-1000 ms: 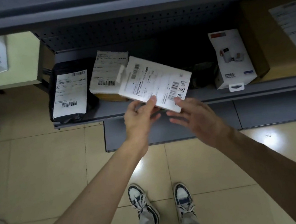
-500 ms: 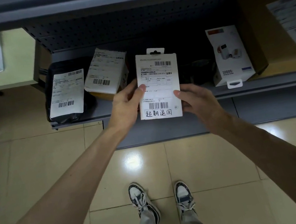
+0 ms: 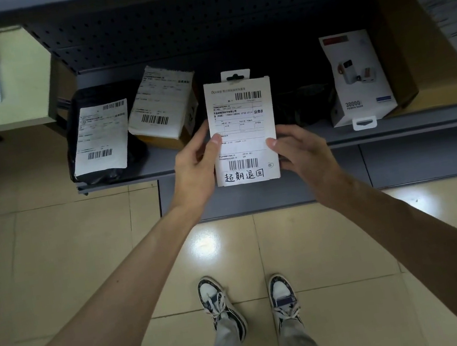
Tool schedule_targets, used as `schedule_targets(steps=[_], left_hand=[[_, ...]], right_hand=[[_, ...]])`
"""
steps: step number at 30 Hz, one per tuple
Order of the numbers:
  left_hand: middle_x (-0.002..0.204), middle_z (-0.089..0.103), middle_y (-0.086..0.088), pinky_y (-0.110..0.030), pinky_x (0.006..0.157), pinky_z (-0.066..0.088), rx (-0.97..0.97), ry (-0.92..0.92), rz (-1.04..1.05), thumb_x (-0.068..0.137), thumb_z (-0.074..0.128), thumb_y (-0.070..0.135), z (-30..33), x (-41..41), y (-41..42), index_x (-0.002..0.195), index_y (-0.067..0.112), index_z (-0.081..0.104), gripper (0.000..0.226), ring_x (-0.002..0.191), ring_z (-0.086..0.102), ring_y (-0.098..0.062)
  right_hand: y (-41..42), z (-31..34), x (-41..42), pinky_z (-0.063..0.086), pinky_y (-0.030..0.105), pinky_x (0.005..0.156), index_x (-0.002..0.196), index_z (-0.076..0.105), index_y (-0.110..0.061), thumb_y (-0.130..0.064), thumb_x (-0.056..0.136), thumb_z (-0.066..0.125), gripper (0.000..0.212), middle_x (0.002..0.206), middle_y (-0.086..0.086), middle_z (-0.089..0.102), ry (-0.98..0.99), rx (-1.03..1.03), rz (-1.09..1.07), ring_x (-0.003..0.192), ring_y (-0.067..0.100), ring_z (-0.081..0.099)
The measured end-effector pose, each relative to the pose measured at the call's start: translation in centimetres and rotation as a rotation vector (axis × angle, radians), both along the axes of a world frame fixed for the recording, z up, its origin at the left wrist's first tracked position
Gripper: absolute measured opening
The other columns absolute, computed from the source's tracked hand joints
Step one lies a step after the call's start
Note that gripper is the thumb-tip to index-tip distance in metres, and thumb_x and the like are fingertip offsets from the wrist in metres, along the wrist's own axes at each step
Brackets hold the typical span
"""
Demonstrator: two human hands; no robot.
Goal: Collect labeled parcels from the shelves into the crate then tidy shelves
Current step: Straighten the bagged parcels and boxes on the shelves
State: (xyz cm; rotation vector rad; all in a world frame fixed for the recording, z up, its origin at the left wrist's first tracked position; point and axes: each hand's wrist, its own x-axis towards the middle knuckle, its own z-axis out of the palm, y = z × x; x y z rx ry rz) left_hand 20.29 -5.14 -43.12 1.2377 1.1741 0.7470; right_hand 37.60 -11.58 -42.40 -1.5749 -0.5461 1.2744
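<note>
Evidently to read its shipping label, the left hand (image 3: 194, 164) and right hand (image 3: 297, 150) pinch the white labeled parcel (image 3: 243, 131) by its side edges, upright and face-up just before the shelf (image 3: 393, 125).

The labeled box (image 3: 242, 128), tilted a second ago, is now held upright.

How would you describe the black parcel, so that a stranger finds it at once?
Look at the grey shelf at knee height. At its far left end lies the black parcel, a soft bag with a white label; the tan box beside it is rigid.
</note>
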Motion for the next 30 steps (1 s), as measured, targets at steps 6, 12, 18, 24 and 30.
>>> schedule_targets(steps=[6,12,18,24,30], left_hand=[[0.116,0.07,0.013,-0.013,0.087,0.05,0.026,-0.005,0.014,0.105,0.049,0.008,1.2,-0.3,-0.5,0.14,0.017,0.053,0.037,0.106,0.066,0.002],[0.118,0.068,0.008,-0.011,0.083,0.05,0.101,-0.009,-0.011,0.105,0.047,0.004,6.2,-0.8,-2.6,0.143,0.006,0.051,0.039,0.104,0.066,0.005],[0.128,0.068,0.003,-0.019,0.093,0.052,0.144,0.008,-0.069,0.106,0.045,0.009,13.3,-2.6,-7.6,0.143,0.008,0.053,0.037,0.115,0.065,-0.005],[0.126,0.07,0.006,-0.037,0.1,0.054,0.165,-0.001,-0.066,0.106,0.048,0.012,19.1,-4.4,-14.2,0.147,0.017,0.049,0.042,0.117,0.066,-0.017],[0.126,0.07,0.006,-0.028,0.099,0.052,0.286,-0.049,-0.061,0.105,0.048,0.011,28.1,-3.2,-14.0,0.143,0.023,0.052,0.039,0.119,0.065,-0.013]], right_hand=[[-0.5,1.5,-0.2,0.06,0.03,0.08,0.121,0.062,-0.003,-0.004,0.095,0.06,0.026,0.099,0.014,0.073,0.0,0.028,0.004,0.088,0.016,0.071],[-2.5,6.3,-0.6,0.059,0.032,0.082,0.117,0.062,-0.009,-0.006,0.095,0.06,0.022,0.098,0.01,0.075,-0.018,0.052,0.048,0.087,0.016,0.072],[-7.6,13.3,-1.7,0.056,0.022,0.072,0.115,0.061,-0.012,-0.009,0.096,0.061,0.019,0.098,0.012,0.073,-0.044,0.072,0.095,0.077,0.005,0.07],[-14.0,18.7,-2.3,0.056,0.025,0.076,0.12,0.06,-0.008,-0.009,0.093,0.064,0.027,0.099,0.012,0.074,-0.096,0.122,0.164,0.092,0.019,0.071],[-13.9,26.9,-1.0,0.056,0.021,0.08,0.119,0.061,-0.009,-0.005,0.091,0.065,0.028,0.099,0.012,0.073,-0.16,0.288,0.143,0.09,0.012,0.071]])
